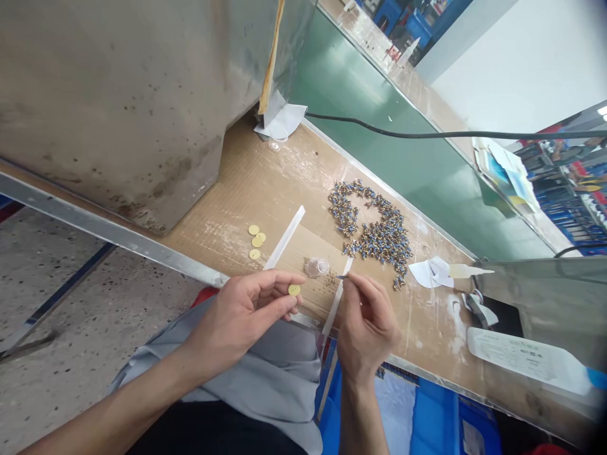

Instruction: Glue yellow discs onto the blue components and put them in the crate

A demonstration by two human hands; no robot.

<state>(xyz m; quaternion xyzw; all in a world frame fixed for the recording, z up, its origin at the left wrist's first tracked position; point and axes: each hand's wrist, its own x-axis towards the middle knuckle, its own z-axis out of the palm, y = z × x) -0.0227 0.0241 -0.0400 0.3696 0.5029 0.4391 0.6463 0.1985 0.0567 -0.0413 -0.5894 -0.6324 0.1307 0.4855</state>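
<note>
Between the thumb and fingers of my left hand [258, 306] is a small round yellow disc [294, 290], held over the front of the bench. My right hand [367, 316] pinches a thin dark pointed tool, perhaps tweezers [342, 277], its tip toward the left. Just beyond the hands stands a small clear plastic cup [317, 267], with tiny brown bits [332, 280] scattered beside it. Several more yellow discs [257, 241] lie on the cardboard to the left. Past my right hand spreads a heap of small blue and brass-coloured parts [379, 230].
A large stained metal box [114, 95] stands at the left. At the right are a white nozzle bottle [467, 271], crumpled paper [431, 273] and a white bottle lying flat [526, 357]. A black cable [403, 134] crosses the green divider. Blue bins [431, 404] sit below the bench edge.
</note>
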